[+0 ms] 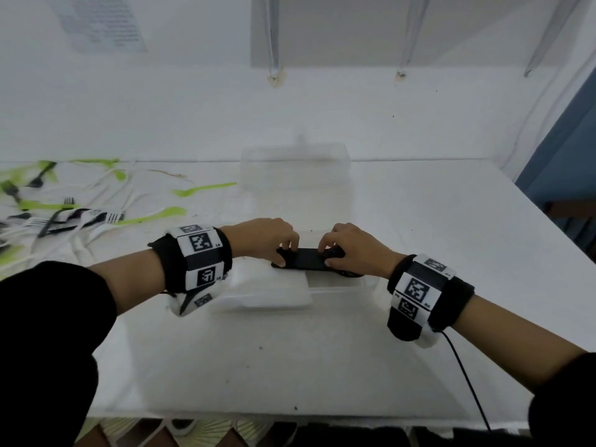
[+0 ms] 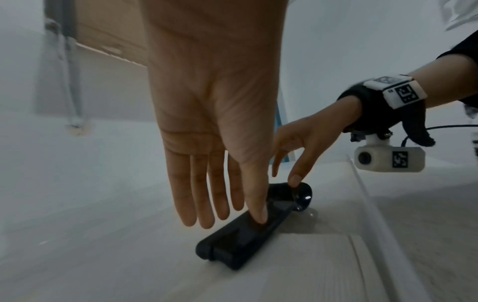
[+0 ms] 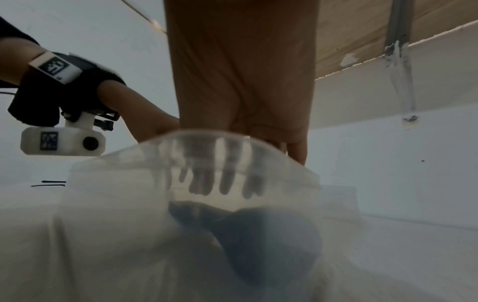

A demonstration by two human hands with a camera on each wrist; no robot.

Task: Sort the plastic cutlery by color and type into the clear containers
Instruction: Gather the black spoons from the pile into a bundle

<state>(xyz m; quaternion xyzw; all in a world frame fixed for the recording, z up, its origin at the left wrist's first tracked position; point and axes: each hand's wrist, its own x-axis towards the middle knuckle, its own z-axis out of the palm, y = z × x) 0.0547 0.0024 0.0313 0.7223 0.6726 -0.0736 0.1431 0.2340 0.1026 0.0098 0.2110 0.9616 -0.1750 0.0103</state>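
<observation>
A black oblong device (image 1: 306, 259) lies across a clear container (image 1: 342, 287) with a white lid (image 1: 267, 293) near the table's middle. My left hand (image 1: 283, 253) pinches its left end, thumb (image 2: 258, 212) on top and fingers behind it. My right hand (image 1: 325, 254) pinches the rounded right end (image 2: 302, 196) between thumb and fingers. In the right wrist view the fingers (image 3: 222, 181) and the device (image 3: 258, 235) show blurred through the container's wall (image 3: 116, 204). Loose green, white and black plastic cutlery (image 1: 64, 214) is strewn at the table's left.
A second clear container (image 1: 295, 166) stands at the back centre against the wall. Green spoons (image 1: 200, 190) lie between the pile and that container. A black cable (image 1: 467, 379) hangs from my right wrist over the table's front edge (image 1: 290, 417).
</observation>
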